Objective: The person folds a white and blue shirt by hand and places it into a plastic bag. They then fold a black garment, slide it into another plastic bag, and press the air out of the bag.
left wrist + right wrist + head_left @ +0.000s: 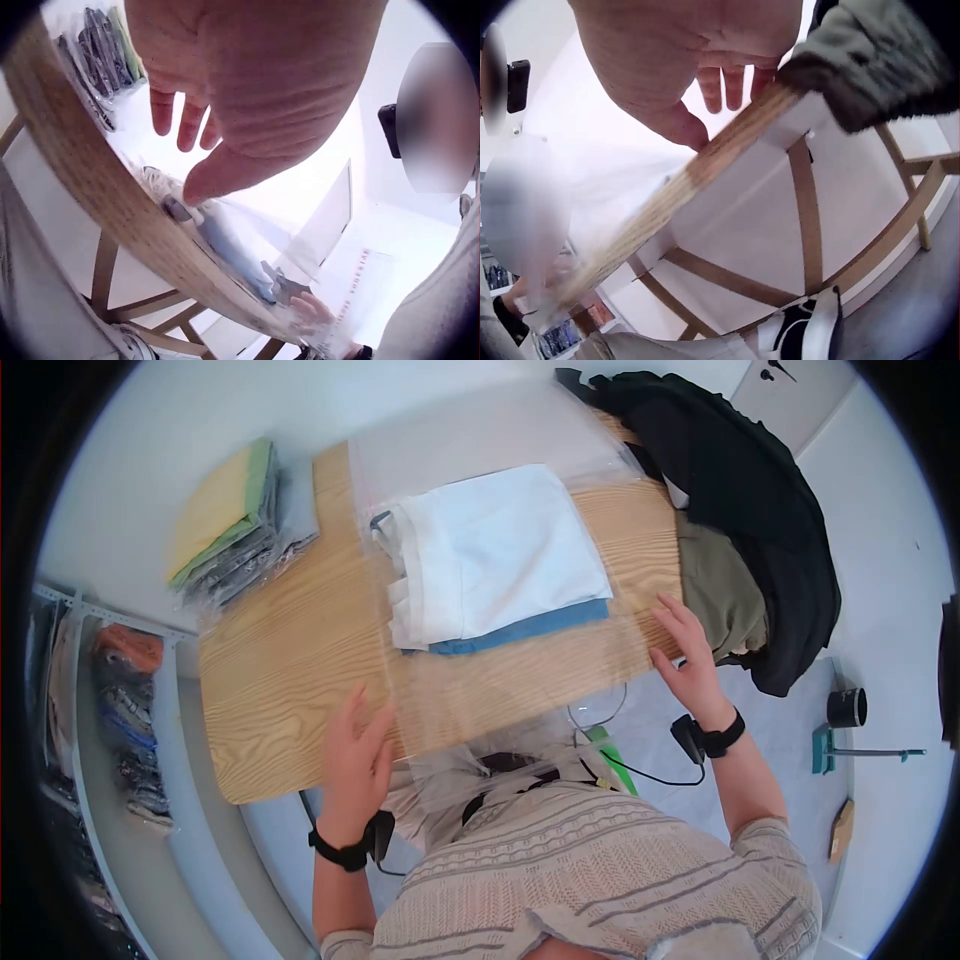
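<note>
A folded white garment (500, 550) lies on the wooden table (270, 660), with a strip of folded blue cloth (520, 630) showing beneath its front edge. Under both, a clear plastic sheet or bag (470, 710) spreads out and hangs over the near edge. My left hand (357, 760), fingers extended and slightly spread, is at the near edge left of the plastic. At the table's right edge is my right hand (688, 660), its fingers loosely spread; in the right wrist view its fingertips are right at the wooden edge (735, 142). Neither hand holds anything.
Packaged folded garments (225, 525) are stacked at the back left. More clear plastic (450, 435) lies along the back. Dark clothes (750, 490) and an olive garment (715, 575) drape over the right side. A shelf (75, 690) with bagged clothes stands at left.
</note>
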A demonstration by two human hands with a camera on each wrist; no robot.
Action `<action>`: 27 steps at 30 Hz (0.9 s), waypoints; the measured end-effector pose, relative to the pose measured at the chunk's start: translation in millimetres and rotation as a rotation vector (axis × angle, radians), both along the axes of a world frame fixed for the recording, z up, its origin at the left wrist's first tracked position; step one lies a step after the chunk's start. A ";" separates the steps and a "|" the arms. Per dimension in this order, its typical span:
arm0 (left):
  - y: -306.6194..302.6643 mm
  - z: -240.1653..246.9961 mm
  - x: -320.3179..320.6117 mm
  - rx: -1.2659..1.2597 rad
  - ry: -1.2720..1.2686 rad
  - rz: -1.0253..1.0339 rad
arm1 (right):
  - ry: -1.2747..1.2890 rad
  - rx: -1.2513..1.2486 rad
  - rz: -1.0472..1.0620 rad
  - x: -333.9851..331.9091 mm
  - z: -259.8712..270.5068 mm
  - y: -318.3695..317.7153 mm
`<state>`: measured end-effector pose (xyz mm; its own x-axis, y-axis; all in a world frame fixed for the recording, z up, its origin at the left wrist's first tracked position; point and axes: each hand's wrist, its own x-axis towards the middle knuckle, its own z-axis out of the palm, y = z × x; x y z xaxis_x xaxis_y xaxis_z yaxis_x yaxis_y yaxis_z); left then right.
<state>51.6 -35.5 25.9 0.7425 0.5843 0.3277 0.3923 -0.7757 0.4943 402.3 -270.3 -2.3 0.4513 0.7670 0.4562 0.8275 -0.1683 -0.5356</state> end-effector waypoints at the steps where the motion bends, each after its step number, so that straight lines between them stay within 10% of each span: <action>1: 5.2 6.4 10.5 0.085 0.120 -0.052 | 0.044 0.014 0.036 0.5 -4.7 6.5; 14: 31.4 -5.3 5.5 0.052 0.114 -0.332 | 0.015 -0.044 0.304 22.8 -3.8 -5.1; 20: 25.6 0.1 10.2 0.098 0.083 -0.246 | 0.443 -0.022 0.406 30.7 58.2 31.6; 27: 16.7 -25.0 20.6 0.081 0.027 -0.159 | -0.493 -0.497 0.583 1.5 45.4 103.8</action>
